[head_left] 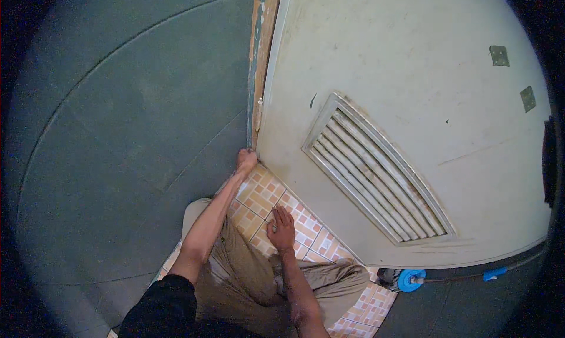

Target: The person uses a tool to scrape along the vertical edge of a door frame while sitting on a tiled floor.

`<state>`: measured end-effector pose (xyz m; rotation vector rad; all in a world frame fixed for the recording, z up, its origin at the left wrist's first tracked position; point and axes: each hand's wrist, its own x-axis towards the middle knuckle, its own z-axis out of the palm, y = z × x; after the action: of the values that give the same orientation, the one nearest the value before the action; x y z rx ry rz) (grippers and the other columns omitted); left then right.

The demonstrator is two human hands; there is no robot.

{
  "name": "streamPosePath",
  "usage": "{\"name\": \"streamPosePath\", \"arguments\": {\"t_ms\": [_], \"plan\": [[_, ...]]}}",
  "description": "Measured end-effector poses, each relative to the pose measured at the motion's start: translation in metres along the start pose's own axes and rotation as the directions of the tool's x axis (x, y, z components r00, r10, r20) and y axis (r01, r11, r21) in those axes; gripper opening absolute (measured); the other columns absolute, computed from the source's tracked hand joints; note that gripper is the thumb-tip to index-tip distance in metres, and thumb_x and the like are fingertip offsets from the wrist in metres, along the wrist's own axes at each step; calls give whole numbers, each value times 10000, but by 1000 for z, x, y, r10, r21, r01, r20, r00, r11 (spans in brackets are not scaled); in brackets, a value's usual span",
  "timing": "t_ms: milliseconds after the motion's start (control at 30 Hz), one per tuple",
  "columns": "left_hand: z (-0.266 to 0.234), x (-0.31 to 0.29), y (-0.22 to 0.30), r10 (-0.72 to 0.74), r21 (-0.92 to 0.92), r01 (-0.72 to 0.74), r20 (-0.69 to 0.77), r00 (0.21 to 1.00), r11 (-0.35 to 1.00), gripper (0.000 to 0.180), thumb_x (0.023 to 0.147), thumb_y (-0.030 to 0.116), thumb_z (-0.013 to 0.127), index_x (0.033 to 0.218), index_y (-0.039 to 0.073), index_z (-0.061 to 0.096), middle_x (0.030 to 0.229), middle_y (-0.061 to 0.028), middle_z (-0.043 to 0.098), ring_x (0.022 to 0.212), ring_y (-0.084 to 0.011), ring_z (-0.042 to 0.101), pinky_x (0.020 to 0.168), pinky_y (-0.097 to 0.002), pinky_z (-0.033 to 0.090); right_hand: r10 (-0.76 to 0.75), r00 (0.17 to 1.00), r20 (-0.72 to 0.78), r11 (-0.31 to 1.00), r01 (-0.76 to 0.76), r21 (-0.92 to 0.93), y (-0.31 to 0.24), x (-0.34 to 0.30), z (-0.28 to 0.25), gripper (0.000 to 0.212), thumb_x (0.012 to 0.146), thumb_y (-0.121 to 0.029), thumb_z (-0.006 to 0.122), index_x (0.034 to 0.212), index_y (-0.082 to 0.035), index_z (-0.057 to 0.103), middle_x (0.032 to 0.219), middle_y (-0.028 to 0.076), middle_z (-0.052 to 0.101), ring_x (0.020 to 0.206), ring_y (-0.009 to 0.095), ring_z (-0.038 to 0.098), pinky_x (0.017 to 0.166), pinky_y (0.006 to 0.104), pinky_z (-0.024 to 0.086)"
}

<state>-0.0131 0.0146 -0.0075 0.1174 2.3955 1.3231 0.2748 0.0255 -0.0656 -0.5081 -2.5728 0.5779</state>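
Note:
My left hand (246, 160) is closed at the foot of the wooden door frame (259, 91), where the frame meets the tiled floor (258, 191). Whatever its fingers hold, if anything, is hidden from view. My right hand (282, 227) is low over the tiles with its fingers stretched out and holds nothing. Close by on the right stands a pale, stained door (376, 61) with a slatted vent (376, 170) in its lower part. The hinge-side edge of the door runs down along the frame to near my left hand.
A dark grey tiled wall (129, 114) fills the left side. Past the door's lower right corner sits a round blue part (410, 280) with a thin rod or hose. Two small metal plates (499, 55) are on the door. My bent legs (247, 273) cover some tiles.

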Motion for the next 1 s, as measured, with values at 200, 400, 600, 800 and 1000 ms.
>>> {"name": "streamPosePath", "arguments": {"t_ms": [200, 400, 600, 800, 1000], "plan": [[-5, 34, -24, -16, -7, 16, 19, 1000, 1000, 451, 964, 291, 451, 1125, -91, 630, 1119, -308, 674, 1107, -453, 639, 906, -519, 497, -14, 1000, -6, 999, 14, 43, -8, 4, 7, 471, 868, -149, 604, 1323, -31, 581, 1429, 157, 541, 1342, 317, 497, 1122, 490, 374], [16, 45, -49, -191, -182, 217, 151, 970, 959, 524, 988, 339, 448, 1303, -76, 491, 1014, -245, 677, 901, -368, 670, 719, -493, 518, 24, 998, 52, 999, -26, 32, -1, 0, 3, 507, 866, -174, 599, 1350, -29, 559, 1437, 163, 531, 1368, 321, 466, 1143, 495, 344], [27, 34, -43, -147, -155, 162, 100, 984, 975, 464, 981, 342, 469, 1141, -69, 614, 989, -232, 673, 836, -314, 659, 701, -475, 506, 32, 999, 37, 999, -32, -9, 5, -3, 1, 507, 859, -166, 597, 1342, -15, 559, 1433, 174, 529, 1370, 320, 465, 1156, 489, 330], [7, 35, -37, 85, -23, -89, -149, 985, 996, 401, 966, 291, 466, 1021, -43, 681, 946, -272, 699, 834, -405, 665, 761, -484, 492, 8, 999, 33, 998, -10, 54, -11, 4, 4, 480, 853, -147, 594, 1313, -10, 580, 1429, 173, 533, 1349, 330, 485, 1145, 490, 346], [-11, 11, -8, 125, 0, -125, -80, 989, 992, 375, 945, 242, 458, 1034, -46, 680, 964, -287, 698, 940, -413, 692, 792, -493, 493, -6, 1000, 14, 999, 6, 33, -7, 4, 4, 473, 851, -145, 595, 1304, -10, 585, 1431, 169, 532, 1345, 326, 488, 1135, 489, 361]]}}
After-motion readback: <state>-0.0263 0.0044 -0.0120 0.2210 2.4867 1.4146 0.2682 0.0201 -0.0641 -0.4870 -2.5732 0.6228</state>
